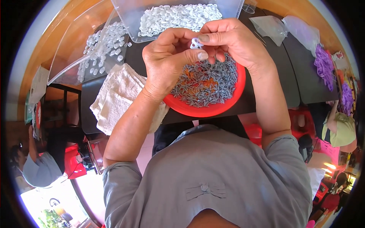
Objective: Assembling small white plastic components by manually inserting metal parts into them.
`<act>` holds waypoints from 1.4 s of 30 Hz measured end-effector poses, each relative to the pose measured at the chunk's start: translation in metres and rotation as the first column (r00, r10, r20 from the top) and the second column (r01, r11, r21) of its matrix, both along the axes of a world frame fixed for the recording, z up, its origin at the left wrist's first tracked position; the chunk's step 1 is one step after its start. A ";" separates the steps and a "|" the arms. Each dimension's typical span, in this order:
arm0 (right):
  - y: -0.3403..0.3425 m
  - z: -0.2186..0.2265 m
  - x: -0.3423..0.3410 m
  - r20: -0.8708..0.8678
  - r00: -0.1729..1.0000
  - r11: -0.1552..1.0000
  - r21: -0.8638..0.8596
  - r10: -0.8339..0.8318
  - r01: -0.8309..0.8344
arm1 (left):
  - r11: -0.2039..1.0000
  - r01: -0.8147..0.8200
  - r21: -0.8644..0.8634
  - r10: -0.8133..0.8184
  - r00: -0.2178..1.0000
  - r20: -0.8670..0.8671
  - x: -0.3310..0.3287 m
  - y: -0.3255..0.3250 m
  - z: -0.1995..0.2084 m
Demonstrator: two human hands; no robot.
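Observation:
My left hand (167, 57) and my right hand (228, 40) meet above a red round dish (197, 110) heaped with several small grey metal pieces (207, 85). Both hands pinch one small white plastic part (195, 43) between thumbs and fingertips. The dish sits on a dark table (289, 83) close to my chest. Whether a grey piece is also between my fingers is hidden.
A clear tray (129, 19) of white plastic parts (178, 17) stands behind the dish; another clear tray (76, 49) with more lies left. A white folded cloth (118, 95) lies by my left forearm. Clear bags (270, 28) and purple pieces (325, 64) lie right. People sit at left and right.

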State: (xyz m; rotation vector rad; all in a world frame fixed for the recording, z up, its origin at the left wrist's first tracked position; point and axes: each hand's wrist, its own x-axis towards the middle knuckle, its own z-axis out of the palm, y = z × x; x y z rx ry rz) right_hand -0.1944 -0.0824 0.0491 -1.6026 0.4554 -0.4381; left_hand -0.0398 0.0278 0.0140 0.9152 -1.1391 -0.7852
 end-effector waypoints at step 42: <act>0.008 0.004 0.000 0.051 0.999 1.000 -0.027 0.007 -0.006 | 0.975 -0.148 -0.166 0.188 0.948 0.256 0.001 -0.004 -0.011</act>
